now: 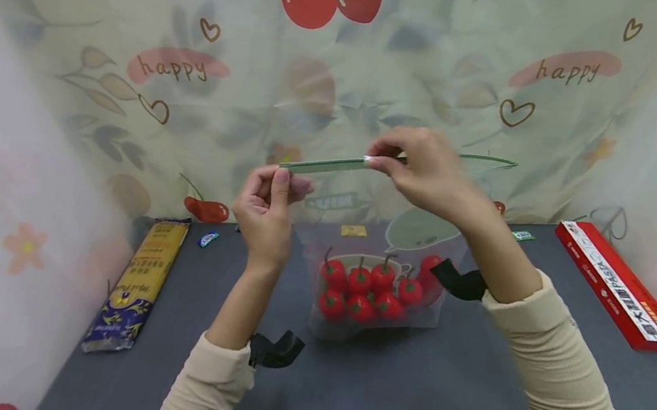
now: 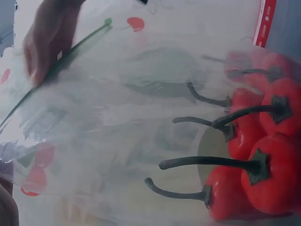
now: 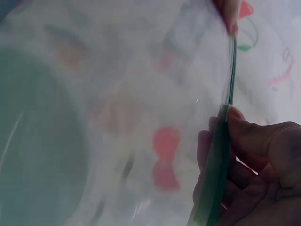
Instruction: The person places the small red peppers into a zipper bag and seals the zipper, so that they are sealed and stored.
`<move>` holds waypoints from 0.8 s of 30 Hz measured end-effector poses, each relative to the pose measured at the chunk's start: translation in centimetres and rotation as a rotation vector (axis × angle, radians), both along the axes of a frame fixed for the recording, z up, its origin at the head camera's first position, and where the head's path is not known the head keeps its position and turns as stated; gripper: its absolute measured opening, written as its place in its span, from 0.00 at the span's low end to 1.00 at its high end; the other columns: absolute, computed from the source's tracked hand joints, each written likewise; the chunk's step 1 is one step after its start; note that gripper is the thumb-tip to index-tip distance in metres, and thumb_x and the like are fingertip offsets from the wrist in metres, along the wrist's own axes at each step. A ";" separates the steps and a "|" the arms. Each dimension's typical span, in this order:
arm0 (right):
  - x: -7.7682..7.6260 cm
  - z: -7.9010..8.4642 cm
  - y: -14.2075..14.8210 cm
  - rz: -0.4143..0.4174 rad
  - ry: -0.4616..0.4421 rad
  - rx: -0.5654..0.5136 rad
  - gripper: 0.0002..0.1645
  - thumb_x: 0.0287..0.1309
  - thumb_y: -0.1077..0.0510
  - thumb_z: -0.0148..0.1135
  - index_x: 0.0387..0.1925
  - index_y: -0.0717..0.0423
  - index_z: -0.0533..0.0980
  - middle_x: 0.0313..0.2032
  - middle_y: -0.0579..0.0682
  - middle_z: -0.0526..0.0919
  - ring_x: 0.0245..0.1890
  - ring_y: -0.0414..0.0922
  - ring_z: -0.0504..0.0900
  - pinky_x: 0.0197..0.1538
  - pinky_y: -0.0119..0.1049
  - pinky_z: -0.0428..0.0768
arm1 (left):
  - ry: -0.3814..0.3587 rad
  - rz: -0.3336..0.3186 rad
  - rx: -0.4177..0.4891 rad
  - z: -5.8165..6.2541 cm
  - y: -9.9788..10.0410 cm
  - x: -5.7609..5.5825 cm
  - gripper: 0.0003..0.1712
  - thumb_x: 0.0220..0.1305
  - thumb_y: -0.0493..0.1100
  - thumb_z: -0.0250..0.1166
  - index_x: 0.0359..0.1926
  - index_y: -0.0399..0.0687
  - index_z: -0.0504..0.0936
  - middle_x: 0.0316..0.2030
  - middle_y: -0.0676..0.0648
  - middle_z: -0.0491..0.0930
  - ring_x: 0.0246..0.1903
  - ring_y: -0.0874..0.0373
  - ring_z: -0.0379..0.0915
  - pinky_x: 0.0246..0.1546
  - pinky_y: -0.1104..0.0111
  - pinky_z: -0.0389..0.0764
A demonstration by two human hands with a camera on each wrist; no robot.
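A clear zip bag (image 1: 371, 328) hangs upright from both hands, its bottom close over the dark table. My left hand (image 1: 265, 218) pinches the top left corner between thumb and fingers. Farther right along the green zip strip (image 1: 327, 165), my right hand (image 1: 421, 172) grips it with thumb and forefinger. Beyond that hand the green strip runs on to the bag's right corner. Inside the bag, red tomato-like fruits (image 2: 270, 174) with long dark green stems lie at the bottom, partly against a pale rounded shape. A green printed bubble (image 1: 424, 230) marks the bag's front.
On the left lies a yellow and blue pasta packet (image 1: 141, 278). A red pasta box (image 1: 620, 285) lies at the right. Two small wrapped pieces, a blue one (image 1: 208, 239) and a green one (image 1: 523, 236), are near the back. Patterned curtains (image 1: 250, 38) enclose the table.
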State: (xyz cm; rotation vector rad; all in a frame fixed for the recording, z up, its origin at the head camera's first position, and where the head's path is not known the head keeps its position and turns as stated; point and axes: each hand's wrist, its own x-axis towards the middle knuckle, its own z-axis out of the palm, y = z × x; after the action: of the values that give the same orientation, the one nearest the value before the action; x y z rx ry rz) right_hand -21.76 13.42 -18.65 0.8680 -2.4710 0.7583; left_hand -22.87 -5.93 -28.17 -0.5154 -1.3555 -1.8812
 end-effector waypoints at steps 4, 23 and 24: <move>0.3 0.1 4.7 -0.133 0.015 -0.002 0.06 0.57 0.60 0.60 0.34 0.58 0.81 0.33 0.53 0.83 0.28 0.40 0.74 0.33 0.28 0.72 | -0.032 0.004 0.024 -0.1 -0.5 -0.3 0.07 0.64 0.40 0.56 0.34 0.40 0.76 0.23 0.53 0.83 0.25 0.59 0.82 0.34 0.67 0.83; 1.3 0.1 6.1 -0.073 0.080 0.118 0.15 0.53 0.59 0.64 0.44 0.57 0.80 0.35 0.52 0.86 0.33 0.45 0.82 0.32 0.33 0.75 | 0.032 -0.130 -0.007 0.3 -0.9 -0.1 0.08 0.63 0.38 0.56 0.37 0.38 0.78 0.28 0.52 0.85 0.28 0.59 0.83 0.34 0.67 0.83; 1.2 0.1 5.2 -0.049 0.094 0.127 0.12 0.53 0.60 0.63 0.41 0.57 0.81 0.32 0.51 0.86 0.29 0.43 0.81 0.29 0.31 0.74 | 0.002 -0.152 -0.001 0.2 -1.2 0.0 0.10 0.64 0.39 0.55 0.40 0.37 0.78 0.28 0.52 0.85 0.29 0.58 0.83 0.34 0.68 0.83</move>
State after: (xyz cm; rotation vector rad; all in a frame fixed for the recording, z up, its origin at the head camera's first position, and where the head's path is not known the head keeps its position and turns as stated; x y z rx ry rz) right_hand -20.58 18.66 -18.51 0.8633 -2.4684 0.5356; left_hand -22.91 -7.10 -28.02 -0.6360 -1.3494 -2.0009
